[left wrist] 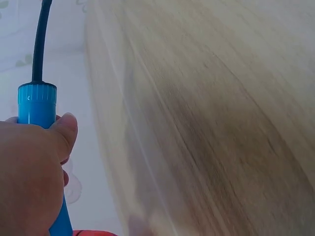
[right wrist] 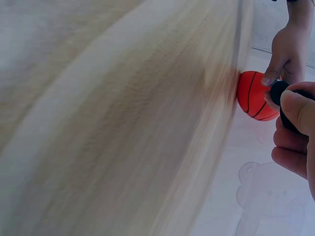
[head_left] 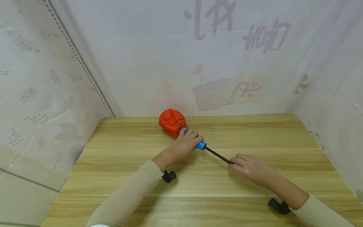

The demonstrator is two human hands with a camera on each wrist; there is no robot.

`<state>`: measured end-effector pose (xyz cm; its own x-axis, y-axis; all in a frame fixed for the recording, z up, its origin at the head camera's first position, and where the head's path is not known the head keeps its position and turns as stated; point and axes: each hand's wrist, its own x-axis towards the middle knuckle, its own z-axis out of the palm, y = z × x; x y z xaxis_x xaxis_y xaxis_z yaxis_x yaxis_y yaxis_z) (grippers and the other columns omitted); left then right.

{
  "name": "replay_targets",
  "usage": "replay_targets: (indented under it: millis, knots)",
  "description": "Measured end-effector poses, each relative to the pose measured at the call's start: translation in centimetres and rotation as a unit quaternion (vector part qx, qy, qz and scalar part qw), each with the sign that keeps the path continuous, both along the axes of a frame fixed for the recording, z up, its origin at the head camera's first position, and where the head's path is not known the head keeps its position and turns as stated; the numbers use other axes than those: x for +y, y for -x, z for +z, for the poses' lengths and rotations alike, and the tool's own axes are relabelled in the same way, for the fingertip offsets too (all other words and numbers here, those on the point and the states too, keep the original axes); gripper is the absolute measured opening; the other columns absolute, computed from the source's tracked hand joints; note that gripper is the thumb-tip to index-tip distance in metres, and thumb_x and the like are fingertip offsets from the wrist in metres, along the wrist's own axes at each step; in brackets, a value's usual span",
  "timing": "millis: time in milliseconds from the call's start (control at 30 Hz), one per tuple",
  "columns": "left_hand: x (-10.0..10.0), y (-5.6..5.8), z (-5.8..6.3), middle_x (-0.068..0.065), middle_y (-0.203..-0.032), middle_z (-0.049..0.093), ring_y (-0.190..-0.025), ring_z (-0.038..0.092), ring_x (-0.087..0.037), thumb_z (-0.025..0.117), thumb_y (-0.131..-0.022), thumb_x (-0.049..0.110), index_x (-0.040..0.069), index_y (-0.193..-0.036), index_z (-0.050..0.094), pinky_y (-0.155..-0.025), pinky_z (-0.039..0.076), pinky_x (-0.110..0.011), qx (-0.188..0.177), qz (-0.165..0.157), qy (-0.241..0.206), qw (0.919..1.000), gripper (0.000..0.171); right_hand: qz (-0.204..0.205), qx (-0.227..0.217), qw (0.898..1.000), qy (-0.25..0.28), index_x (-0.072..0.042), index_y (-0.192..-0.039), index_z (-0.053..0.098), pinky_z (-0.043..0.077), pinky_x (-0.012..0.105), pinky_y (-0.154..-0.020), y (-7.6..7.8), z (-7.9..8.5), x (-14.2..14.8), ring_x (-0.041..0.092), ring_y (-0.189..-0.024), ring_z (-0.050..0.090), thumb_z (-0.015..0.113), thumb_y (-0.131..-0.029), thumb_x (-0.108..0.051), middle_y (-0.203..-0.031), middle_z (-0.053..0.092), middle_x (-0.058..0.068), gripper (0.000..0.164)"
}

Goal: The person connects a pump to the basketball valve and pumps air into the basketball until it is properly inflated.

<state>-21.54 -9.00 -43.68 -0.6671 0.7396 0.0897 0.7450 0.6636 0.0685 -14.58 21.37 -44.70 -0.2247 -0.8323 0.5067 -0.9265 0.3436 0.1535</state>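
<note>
And it's the left grip (head_left: 184, 145) wrapped round a blue pump (head_left: 201, 145), the right grip (head_left: 250, 167) clasping its black handle (right wrist: 278, 93)! The dented red ball (head_left: 170, 120) sits far back on the counter (head_left: 241, 129), apparently joined to the pump's other end.

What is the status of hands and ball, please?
Left hand gripping blue pump barrel; right hand gripping black pump handle. Red basketball dented, beside left hand. No obstruction visible.
</note>
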Motion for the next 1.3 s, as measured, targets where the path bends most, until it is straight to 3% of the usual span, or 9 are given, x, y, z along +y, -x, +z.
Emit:
replay_targets:
  millis: [233, 600, 700, 767, 833, 900, 1300]
  knots:
    - [0.3, -0.1, -0.1, 0.001, -0.115, 0.054, -0.119, 0.045, -0.021, 0.055, -0.105, 0.023, 0.019, -0.127, 0.057, -0.109, 0.031, -0.053, 0.004, 0.0, 0.004, 1.0, 0.022, -0.001, -0.002, 1.0, 0.004, -0.007, -0.098, 0.071, 0.055, 0.024, -0.07, -0.1, 0.3, 0.1, 0.013, -0.081, 0.062, 0.028, -0.113, -0.015, -0.095, 0.066, 0.002, 0.046]
    - [0.3, -0.3, -0.1, -0.001, -0.117, 0.055, -0.119, 0.046, -0.024, 0.054, -0.106, 0.02, 0.019, -0.126, 0.055, -0.106, 0.031, -0.052, 0.011, 0.018, 0.024, 0.9995, 0.021, -0.005, -0.026, 1.0, -0.005, -0.008, -0.101, 0.07, 0.055, 0.025, -0.073, 2.5, -0.4, -3.1, 0.014, -0.085, 0.063, 0.023, -0.112, -0.021, -0.097, 0.067, 0.001, 0.05]
    - [0.2, -0.3, -0.1, -0.001, -0.117, 0.055, -0.118, 0.046, -0.024, 0.055, -0.106, 0.02, 0.019, -0.125, 0.055, -0.105, 0.032, -0.052, 0.016, 0.019, 0.024, 0.9994, 0.02, -0.004, -0.027, 1.0, -0.01, -0.009, -0.101, 0.07, 0.054, 0.024, -0.072, 3.3, -0.5, -3.9, 0.014, -0.084, 0.063, 0.045, -0.109, -0.011, -0.097, 0.067, 0.001, 0.027]
    - [0.1, -0.3, -0.1, -0.001, -0.116, 0.055, -0.117, 0.047, -0.024, 0.056, -0.105, 0.021, 0.019, -0.125, 0.055, -0.105, 0.032, -0.051, 0.019, 0.02, 0.022, 0.9994, 0.02, -0.005, -0.029, 0.999, -0.014, -0.008, -0.101, 0.07, 0.054, 0.024, -0.071, 3.8, -0.4, -4.5, 0.014, -0.084, 0.063, 0.064, -0.099, -0.004, -0.096, 0.068, 0.001, 0.009]
    - [0.1, -0.4, -0.1, -0.001, -0.115, 0.055, -0.116, 0.047, -0.024, 0.056, -0.105, 0.021, 0.019, -0.124, 0.055, -0.104, 0.032, -0.051, 0.023, 0.019, 0.019, 0.9994, 0.019, -0.008, -0.027, 0.999, -0.019, -0.008, -0.1, 0.071, 0.054, 0.024, -0.072, 4.2, -0.3, -5.1, 0.014, -0.084, 0.063, 0.077, -0.084, 0.001, -0.096, 0.068, 0.002, 0.019]
    - [0.2, -0.4, -0.2, -0.001, -0.115, 0.055, -0.115, 0.047, -0.024, 0.056, -0.105, 0.021, 0.019, -0.124, 0.055, -0.103, 0.033, -0.051, 0.028, 0.016, 0.018, 0.9993, 0.018, -0.012, -0.027, 0.999, -0.024, -0.008, -0.1, 0.071, 0.054, 0.024, -0.072, 4.4, -0.1, -5.5, 0.014, -0.084, 0.063, 0.081, -0.079, 0.002, -0.097, 0.068, 0.002, 0.025]
    - [-0.1, -0.4, -0.2, 0.001, -0.113, 0.056, -0.114, 0.047, -0.021, 0.056, -0.105, 0.021, 0.02, -0.123, 0.057, -0.101, 0.034, -0.05, 0.022, 0.006, 0.009, 0.9997, 0.019, -0.016, -0.02, 0.999, -0.03, -0.008, -0.1, 0.071, 0.053, 0.022, -0.07, 4.8, 0.2, -6.4, 0.014, -0.082, 0.062, 0.081, -0.08, 0.001, -0.095, 0.068, 0.002, 0.025]
